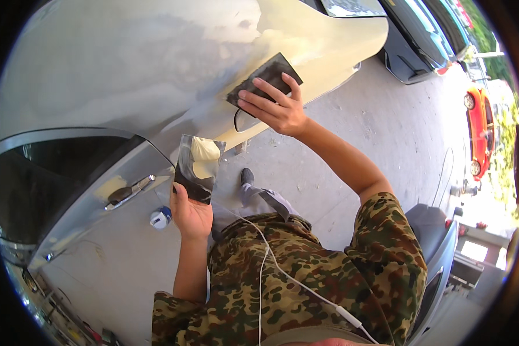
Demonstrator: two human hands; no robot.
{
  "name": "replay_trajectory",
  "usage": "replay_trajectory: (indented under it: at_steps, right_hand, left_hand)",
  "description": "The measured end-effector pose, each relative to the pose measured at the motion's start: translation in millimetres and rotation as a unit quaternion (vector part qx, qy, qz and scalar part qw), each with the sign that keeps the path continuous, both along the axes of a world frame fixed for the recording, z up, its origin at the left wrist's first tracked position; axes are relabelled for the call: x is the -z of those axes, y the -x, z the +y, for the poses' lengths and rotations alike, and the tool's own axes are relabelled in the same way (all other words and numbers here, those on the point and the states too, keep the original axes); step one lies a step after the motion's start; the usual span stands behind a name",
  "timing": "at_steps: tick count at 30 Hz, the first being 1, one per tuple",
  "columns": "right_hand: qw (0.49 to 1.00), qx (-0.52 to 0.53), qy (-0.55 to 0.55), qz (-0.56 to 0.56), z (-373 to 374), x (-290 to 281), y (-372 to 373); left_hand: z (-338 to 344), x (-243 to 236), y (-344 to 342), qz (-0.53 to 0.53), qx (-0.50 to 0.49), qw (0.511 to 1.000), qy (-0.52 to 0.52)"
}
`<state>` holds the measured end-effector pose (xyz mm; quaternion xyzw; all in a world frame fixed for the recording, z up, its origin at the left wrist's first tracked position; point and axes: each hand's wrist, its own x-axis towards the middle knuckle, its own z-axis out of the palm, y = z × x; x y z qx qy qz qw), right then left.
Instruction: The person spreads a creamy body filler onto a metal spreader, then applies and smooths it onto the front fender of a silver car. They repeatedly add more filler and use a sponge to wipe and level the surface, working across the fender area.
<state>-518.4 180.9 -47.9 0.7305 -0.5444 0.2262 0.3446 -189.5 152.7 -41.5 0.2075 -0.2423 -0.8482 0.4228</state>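
Observation:
In my left hand [193, 218] is a small dark putty board [184, 164], gripped by its lower end with the thumb on top. Thick cream body filler [205, 150] lies on the board's upper part. My right hand [284, 112] presses a dark, flat, rectangular filler spreader [279, 64] against the silver car body [127, 63], fingers laid across its face. Around the spreader, the panel carries broad cream filler patches [323, 43] and sanded grey areas. The spreader hides the surface beneath it.
A car door handle [131, 192] and dark window [57, 167] are at left. On the floor [340, 155] below stands a blue-and-white container [160, 217]. Dark cars stand at the upper right, a red car [480, 132] farther off. A white earphone cable [282, 262] hangs over my camouflage shirt.

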Motion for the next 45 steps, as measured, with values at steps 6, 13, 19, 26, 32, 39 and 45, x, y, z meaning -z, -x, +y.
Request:
replay_trajectory:
  at_steps: [6,13,19,26,32,39,45]
  right_hand:
    - [1.000,0.000,-0.016,-0.023,-24.3,22.3,-20.3]
    - [0.997,0.046,-0.045,-0.040,2.6,17.1,-17.7]
    - [0.996,0.048,0.005,-0.080,-21.8,5.2,-34.5]
    - [0.996,0.031,0.018,-0.087,-13.0,28.0,-52.0]
    - [0.997,0.026,0.032,-0.070,1.3,17.5,-42.8]
    - [0.988,0.073,0.115,-0.077,-51.6,-8.2,-22.3]
    - [0.990,0.036,0.070,-0.118,-43.0,36.8,-54.9]
  left_hand:
    - [35.7,-6.0,-9.6,-0.028,-0.062,0.998,-0.018]
    - [49.4,-6.3,-17.7,-0.035,-0.066,0.997,-0.019]
    - [66.0,-3.1,-31.3,-0.029,-0.059,0.998,-0.016]
    - [85.3,1.4,-58.8,-0.044,-0.064,0.997,-0.001]
    - [97.7,7.2,-65.3,-0.032,-0.066,0.997,-0.021]
    - [96.8,9.8,-62.0,-0.064,-0.059,0.996,-0.030]
    - [103.7,7.3,-62.0,-0.062,-0.055,0.996,-0.016]
